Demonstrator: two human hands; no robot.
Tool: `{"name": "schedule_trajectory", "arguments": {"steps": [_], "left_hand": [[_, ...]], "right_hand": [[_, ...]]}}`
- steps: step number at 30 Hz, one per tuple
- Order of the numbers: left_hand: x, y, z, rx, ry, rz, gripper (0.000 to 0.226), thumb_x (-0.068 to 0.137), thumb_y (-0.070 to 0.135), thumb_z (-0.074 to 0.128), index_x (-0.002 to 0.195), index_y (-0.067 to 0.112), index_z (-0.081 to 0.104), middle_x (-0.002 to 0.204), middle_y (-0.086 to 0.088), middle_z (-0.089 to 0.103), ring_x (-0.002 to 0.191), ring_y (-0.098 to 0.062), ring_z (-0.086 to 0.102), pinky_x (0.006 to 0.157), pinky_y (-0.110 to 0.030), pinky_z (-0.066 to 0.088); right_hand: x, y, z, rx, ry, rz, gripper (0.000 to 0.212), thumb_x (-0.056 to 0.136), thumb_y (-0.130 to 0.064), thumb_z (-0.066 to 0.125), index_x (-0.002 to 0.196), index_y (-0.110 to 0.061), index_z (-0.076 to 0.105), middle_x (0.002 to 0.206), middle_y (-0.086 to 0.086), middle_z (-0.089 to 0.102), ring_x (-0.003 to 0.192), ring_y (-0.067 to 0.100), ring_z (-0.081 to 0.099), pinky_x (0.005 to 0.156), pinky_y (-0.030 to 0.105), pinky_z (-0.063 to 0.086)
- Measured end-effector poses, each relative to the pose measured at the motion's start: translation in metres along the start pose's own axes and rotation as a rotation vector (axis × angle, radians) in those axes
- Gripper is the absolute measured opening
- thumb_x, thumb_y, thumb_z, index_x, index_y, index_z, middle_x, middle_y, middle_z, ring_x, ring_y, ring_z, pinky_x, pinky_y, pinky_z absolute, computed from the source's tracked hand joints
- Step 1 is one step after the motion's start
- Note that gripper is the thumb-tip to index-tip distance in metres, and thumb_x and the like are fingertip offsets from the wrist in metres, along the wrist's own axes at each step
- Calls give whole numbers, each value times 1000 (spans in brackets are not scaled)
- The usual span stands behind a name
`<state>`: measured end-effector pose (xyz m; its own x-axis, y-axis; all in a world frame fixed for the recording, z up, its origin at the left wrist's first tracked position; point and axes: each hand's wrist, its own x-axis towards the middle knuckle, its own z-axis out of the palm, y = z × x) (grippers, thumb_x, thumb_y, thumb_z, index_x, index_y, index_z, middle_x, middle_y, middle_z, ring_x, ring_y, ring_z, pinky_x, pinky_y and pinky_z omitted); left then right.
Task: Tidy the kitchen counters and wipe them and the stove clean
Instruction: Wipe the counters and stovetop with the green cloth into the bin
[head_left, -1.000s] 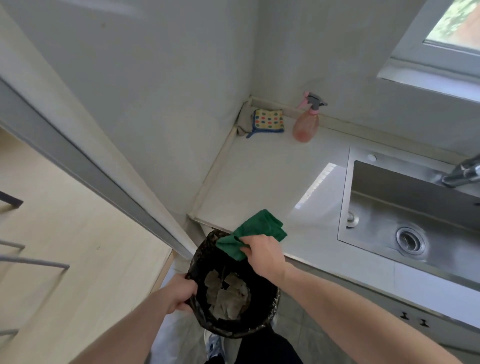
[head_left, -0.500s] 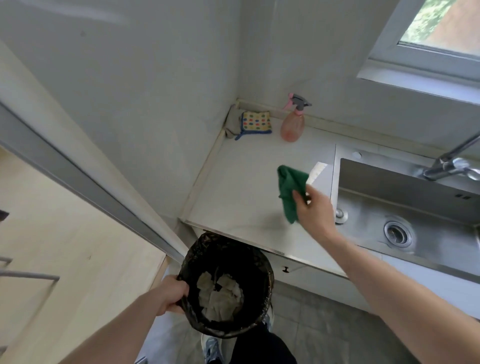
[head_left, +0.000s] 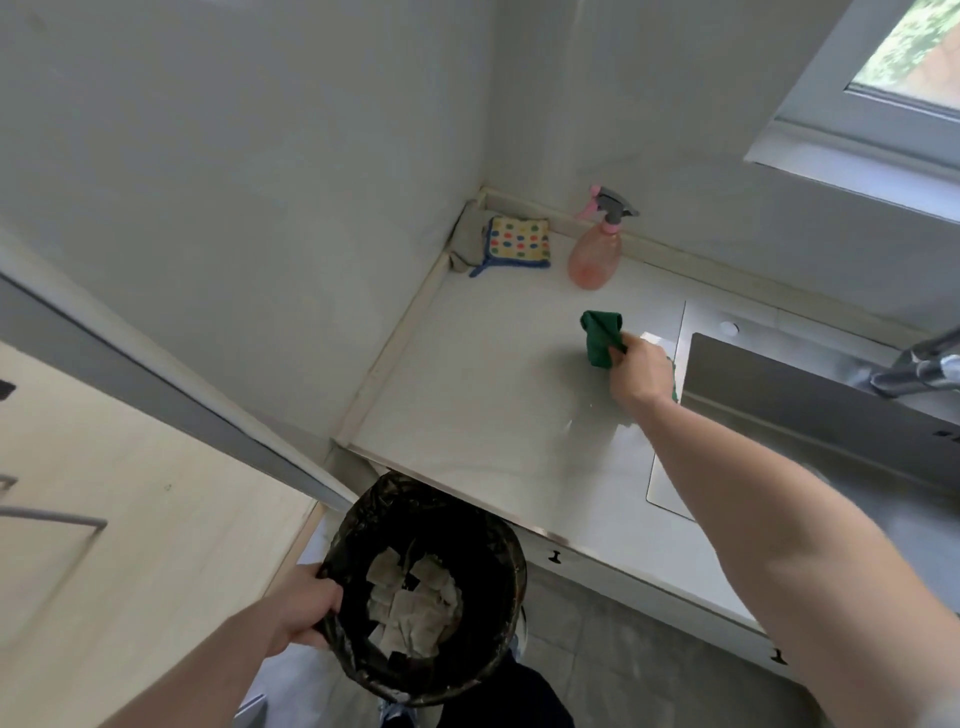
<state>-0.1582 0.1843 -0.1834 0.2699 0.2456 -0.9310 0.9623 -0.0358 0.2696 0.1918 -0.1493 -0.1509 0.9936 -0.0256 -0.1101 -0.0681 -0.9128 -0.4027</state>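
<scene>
Head view: a person is standing at a kitchen corner, right hand (head_left: 643, 371) reaching over the white counter (head_left: 467, 395), left hand (head_left: 306, 605) down at a black-lined bin (head_left: 423, 590).
Cloth: the green cloth (head_left: 601, 339) is being pinched in the right hand's curled fingers, hanging just above or brushing the counter between the spray bottle (head_left: 596, 254) and the sink (head_left: 810, 395); actual contact cannot be told.
Bin grip: the left hand's fingers are curling round the bin's near rim, holding it below the counter edge.
Risk, bottle: a wide sweep toward the wall is likely to be knocking the spray bottle over, since it is standing near the cloth.
Risk, bin: held one-handed by the rim, the bin is liable to be tipping and spilling the paper scraps (head_left: 410, 603) inside.
Risk, corner: the dotted sponge cloth (head_left: 518, 243) is sitting in the corner, so wiping around it is probably leaving that patch dirty.
Arm pose: the right arm is stretching forward nearly straight; the left is bending low.
</scene>
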Motion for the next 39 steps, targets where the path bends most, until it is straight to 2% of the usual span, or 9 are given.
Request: {"name": "schedule_trajectory", "arguments": {"steps": [5,10,13,16,19,24,32,34,39], "left_hand": [[0,1,5,-21,7,-21,33,80,-11,47,107,1,64,81,-21,74,70,-37,76,59,-40,63],[0,-1,9,-49,17,-31,34,79,-10,47,106,2,64,86,-20,72,68,-34,76,62,-42,64],[1,-3,11,-61,21,-32,34,80,-12,46,106,1,63,86,-21,71,67,-35,76,58,-40,63],[1,-4,10,-43,26,-25,35,79,-11,47,107,1,64,92,-23,73,73,-38,77,66,-48,65],[-1,-5,11,-10,19,-8,34,78,-9,48,106,2,63,94,-24,72,74,-38,77,71,-51,65],[-6,-2,15,22,19,27,31,78,-10,49,104,1,63,93,-24,73,74,-39,77,67,-48,65],[-13,-3,18,88,-3,85,31,79,-10,50,103,0,67,98,-24,73,74,-37,77,64,-46,65],[-16,-3,19,100,-13,107,29,81,-10,51,102,2,67,97,-22,74,77,-37,76,66,-45,65],[-18,-5,22,98,-23,115,30,81,-10,52,106,-1,67,90,-20,73,68,-33,74,55,-35,62]], "right_hand": [[15,-5,40,-38,-97,60,25,99,-15,46,113,-17,66,105,15,69,99,39,64,74,35,44],[13,-13,64,-253,-138,-27,36,103,-31,48,138,-25,55,130,11,54,119,45,53,76,42,45],[2,-23,66,-269,-106,-115,30,102,-25,47,127,-23,62,116,11,64,103,39,63,69,35,41],[-25,-42,69,-274,-128,-276,25,99,-17,43,112,-20,65,96,11,72,85,37,68,63,34,41],[-69,-55,79,-255,-189,-406,26,102,-16,42,115,-18,64,96,10,72,83,35,69,62,35,44],[-154,-62,95,-148,-271,-523,25,105,-22,44,116,-21,66,98,6,73,86,32,68,70,39,52],[-241,-47,66,103,-434,-439,22,104,-29,47,113,-23,66,96,6,75,86,34,66,67,37,46],[-248,-39,49,182,-375,-388,18,104,-29,48,107,-22,64,91,4,74,83,33,65,67,38,48],[-218,-13,-4,355,-56,-188,15,103,-27,50,103,-22,64,74,-4,67,66,24,62,61,38,50]]}}
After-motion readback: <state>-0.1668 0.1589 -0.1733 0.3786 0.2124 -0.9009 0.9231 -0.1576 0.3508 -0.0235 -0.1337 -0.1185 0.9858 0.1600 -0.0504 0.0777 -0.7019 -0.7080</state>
